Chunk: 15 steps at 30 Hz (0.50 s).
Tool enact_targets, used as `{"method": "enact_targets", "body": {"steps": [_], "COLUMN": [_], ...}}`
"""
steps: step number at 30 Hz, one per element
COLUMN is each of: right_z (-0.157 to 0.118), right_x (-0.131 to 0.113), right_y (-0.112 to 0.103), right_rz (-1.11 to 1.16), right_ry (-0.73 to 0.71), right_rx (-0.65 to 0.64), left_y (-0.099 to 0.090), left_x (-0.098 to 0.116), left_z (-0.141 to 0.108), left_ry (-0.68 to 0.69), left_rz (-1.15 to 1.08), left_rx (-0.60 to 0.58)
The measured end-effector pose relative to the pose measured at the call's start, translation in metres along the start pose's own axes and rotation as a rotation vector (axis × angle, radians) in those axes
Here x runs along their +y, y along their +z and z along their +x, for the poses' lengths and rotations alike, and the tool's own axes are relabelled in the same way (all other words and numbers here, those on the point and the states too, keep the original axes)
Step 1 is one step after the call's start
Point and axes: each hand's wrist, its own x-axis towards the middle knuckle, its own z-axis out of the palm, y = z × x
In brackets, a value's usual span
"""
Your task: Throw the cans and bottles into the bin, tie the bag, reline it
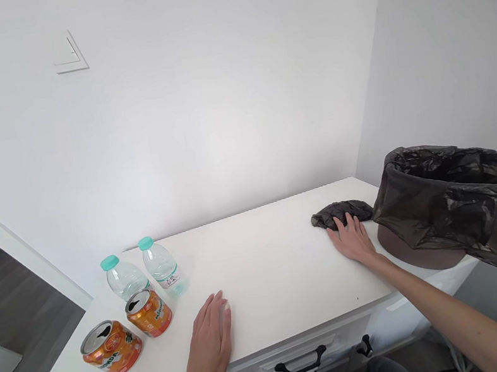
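Observation:
My left hand (210,335) rests flat on the white cabinet top near its front edge, fingers stretched out and nothing held. To its left stand two orange soda cans (150,313) with opened tabs. Behind the cans are two clear bottles (163,266) with teal caps. On the right, my right hand (353,239) lies with fingers spread, its fingertips touching a crumpled black plastic bag (340,213). Just right of that hand is a brown trash bin (416,251), lined with a black bag (468,205) folded over its rim.
The white cabinet top (273,271) meets a white wall (224,100) behind and a side wall at right. Black drawer handles (302,364) stick out from the cabinet front. A wall switch (69,54) is at upper left. Past the left end, grey floor (13,298) shows.

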Motion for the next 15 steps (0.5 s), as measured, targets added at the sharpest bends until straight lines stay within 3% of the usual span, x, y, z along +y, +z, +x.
{"method": "enact_targets", "body": {"steps": [5, 10, 15], "right_z": [-0.027, -0.075, -0.125], "right_x": [-0.005, -0.009, -0.006], "right_y": [0.000, -0.006, -0.043], "right_rz": [-0.022, 0.026, 0.134], "right_ry": [-0.103, -0.174, -0.337], "right_rx": [0.021, -0.031, -0.061], "left_y": [0.000, 0.002, 0.003], "left_x": [-0.001, -0.005, -0.009], "left_z": [0.002, 0.002, 0.000], "left_ry": [0.016, 0.056, 0.097], "left_rz": [0.013, 0.031, 0.073], "left_rx": [0.004, 0.024, 0.004]}}
